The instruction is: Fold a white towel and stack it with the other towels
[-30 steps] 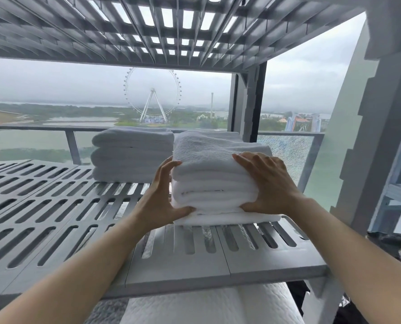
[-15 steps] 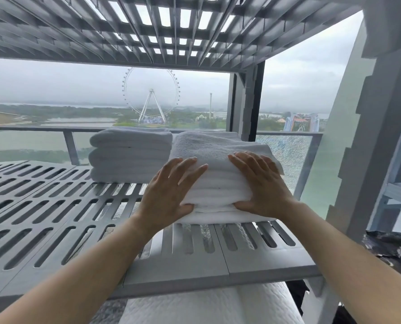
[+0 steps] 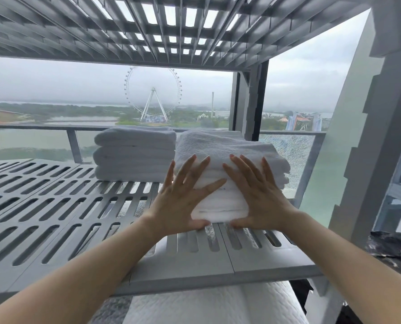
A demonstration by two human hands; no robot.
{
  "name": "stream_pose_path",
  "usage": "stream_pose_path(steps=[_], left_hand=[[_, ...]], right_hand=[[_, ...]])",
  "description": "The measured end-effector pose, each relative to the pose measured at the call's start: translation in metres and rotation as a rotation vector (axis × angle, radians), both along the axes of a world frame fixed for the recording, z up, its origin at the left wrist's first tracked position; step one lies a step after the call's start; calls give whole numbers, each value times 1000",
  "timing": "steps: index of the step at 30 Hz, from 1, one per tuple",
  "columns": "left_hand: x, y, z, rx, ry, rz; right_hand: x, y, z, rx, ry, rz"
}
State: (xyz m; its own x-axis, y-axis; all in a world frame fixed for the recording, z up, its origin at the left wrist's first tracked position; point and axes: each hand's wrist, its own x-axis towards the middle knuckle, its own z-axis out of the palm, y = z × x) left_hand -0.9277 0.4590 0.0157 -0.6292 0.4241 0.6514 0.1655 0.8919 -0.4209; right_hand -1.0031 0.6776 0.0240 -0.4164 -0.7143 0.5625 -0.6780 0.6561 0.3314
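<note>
Now left hand [image 3: 183,202] and right hand [image 3: 260,197] flat against towel stack [image 3: 229,146], fingers [image 3: 189,168] straight, splayed.

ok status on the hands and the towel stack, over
Hands open: left hand, right hand flat against front of towel stack. Stack on shelf beside second stack. Nothing in the way.

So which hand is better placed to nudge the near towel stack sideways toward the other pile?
Probably the right hand: it lies flat on the near stack toward its free outer side. The left hand sits on the side facing the other pile, so it could only pull.
</note>
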Motion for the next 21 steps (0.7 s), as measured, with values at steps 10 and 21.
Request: stream_pose_path(steps=[10,21], left_hand=[[7,16,1,-4,-3,160],[29,33,1,358,-41,145]], right_hand=[[0,-2,-3,-83,-26,30],[39,-15,4,-429,-80,218]])
